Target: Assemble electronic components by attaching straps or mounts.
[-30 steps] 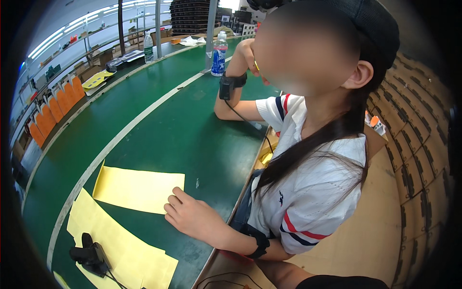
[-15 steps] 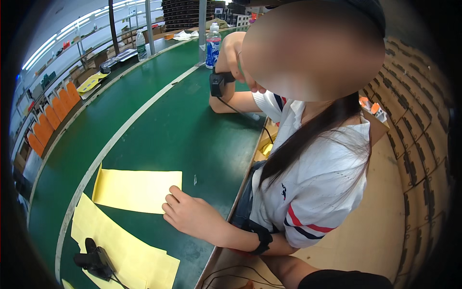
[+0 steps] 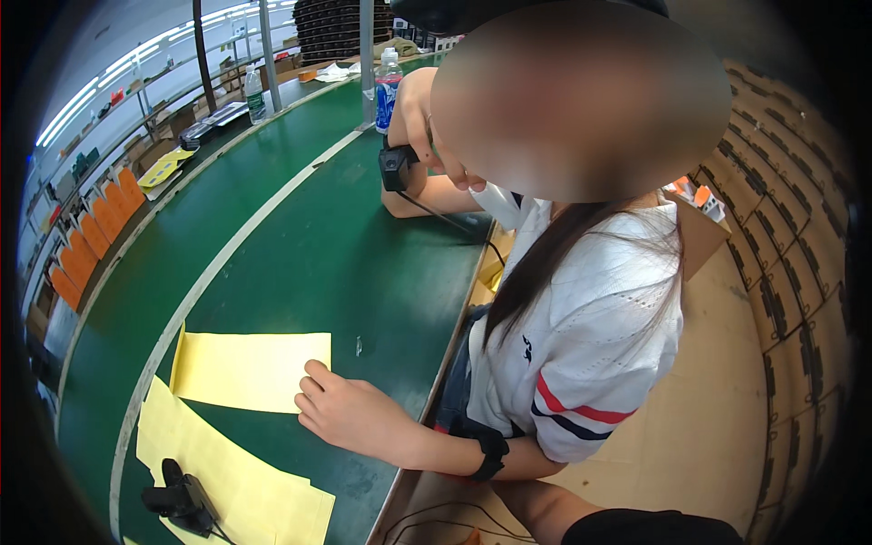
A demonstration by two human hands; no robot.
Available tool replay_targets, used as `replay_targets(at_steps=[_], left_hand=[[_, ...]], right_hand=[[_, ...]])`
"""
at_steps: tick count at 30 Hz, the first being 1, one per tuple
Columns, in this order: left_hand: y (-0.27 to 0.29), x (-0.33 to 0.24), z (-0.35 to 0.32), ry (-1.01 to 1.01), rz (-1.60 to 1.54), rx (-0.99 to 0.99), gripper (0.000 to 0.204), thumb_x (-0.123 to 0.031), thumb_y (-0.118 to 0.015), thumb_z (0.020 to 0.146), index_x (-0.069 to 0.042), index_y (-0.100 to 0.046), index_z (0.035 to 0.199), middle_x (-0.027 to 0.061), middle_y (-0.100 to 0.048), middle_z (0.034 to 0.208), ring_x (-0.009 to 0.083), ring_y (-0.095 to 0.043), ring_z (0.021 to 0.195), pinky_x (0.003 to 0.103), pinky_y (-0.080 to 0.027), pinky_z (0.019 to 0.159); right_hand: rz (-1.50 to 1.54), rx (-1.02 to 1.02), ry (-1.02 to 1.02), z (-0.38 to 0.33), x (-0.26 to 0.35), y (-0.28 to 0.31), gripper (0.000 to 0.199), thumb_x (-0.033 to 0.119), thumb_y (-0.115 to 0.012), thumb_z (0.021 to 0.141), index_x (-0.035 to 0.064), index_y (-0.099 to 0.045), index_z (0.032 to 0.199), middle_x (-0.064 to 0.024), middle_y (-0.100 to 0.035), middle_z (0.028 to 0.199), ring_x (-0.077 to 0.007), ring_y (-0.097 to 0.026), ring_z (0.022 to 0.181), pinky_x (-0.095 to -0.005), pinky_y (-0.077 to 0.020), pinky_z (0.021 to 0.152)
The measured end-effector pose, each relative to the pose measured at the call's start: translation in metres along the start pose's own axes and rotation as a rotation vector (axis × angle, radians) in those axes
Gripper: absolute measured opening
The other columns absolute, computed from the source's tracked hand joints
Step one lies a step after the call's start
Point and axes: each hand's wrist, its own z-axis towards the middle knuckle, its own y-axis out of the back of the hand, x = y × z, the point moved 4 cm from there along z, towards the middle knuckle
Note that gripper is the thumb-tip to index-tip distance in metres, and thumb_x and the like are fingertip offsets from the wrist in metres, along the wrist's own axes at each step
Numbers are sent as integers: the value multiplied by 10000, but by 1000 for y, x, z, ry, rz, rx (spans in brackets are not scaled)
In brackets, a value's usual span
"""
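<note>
Neither my left hand nor my right hand shows. A bare arm in a black sleeve (image 3: pixel 649 527) crosses the lower right edge; whose it is, I cannot tell, and its hand is hidden. On the green table (image 3: pixel 300 263) lies a long yellow paper strip (image 3: pixel 250 368), its left end turned up. The left hand of a person across from me (image 3: pixel 350 413) rests with curled fingers at the strip's right end. Nearer, several yellow sheets (image 3: pixel 263 490) overlap, with a black strapped device (image 3: pixel 182 500) and its cable on top.
The person's other hand (image 3: pixel 422 127) is raised to the head, a black camera (image 3: pixel 395 168) strapped at the wrist. Two bottles stand by the posts: a blue-labelled one (image 3: pixel 388 86) and a clear one (image 3: pixel 254 95). Orange pieces (image 3: pixel 95 236) line the far left; stacked cartons (image 3: pixel 790 300) fill the right.
The whole view has shifted slightly, so most things sit a little farther left. The other person's left hand stays at the strip's end, and the head leans a bit.
</note>
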Motion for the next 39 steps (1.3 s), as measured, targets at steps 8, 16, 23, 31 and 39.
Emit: replay_targets(at_steps=[8,16,23,31,39], left_hand=[[-4,4,-25,-57,4,-355,239,-74,-526,729,33,-450,928,198,-453,961,320,-516,744,362,-441,548],[-9,-5,-24,157,117,-61,440,-87,-524,744,-15,-348,1141,239,-332,1146,404,-428,961,464,-439,687],[-2,-14,-10,66,-74,157,412,-60,-541,710,54,-390,1076,259,-434,1037,402,-437,937,491,-382,752],[0,-19,8,14,-131,183,187,-33,-510,707,19,-548,882,167,-540,914,318,-502,868,405,-415,733],[-7,-31,15,-76,-393,59,118,-51,-527,688,-1,-612,754,88,-494,724,233,-518,752,316,-454,592]], right_hand=[[-35,-8,15,-4,3,3,57,16,-513,625,45,-472,651,-19,-430,695,-158,-420,744,-240,-322,736],[60,-23,-54,-4,4,-3,57,17,-506,622,57,-468,636,-18,-429,683,-157,-417,732,-227,-322,717],[44,-62,-13,-1,6,-7,49,31,-502,626,61,-463,625,-19,-432,676,-157,-420,722,-226,-326,716],[25,-50,20,-1,10,-6,52,43,-506,614,63,-461,630,-19,-444,686,-153,-437,732,-233,-335,727],[185,-129,-2,-1,8,-3,62,48,-503,601,70,-458,637,-18,-449,691,-145,-445,735,-226,-339,734]])
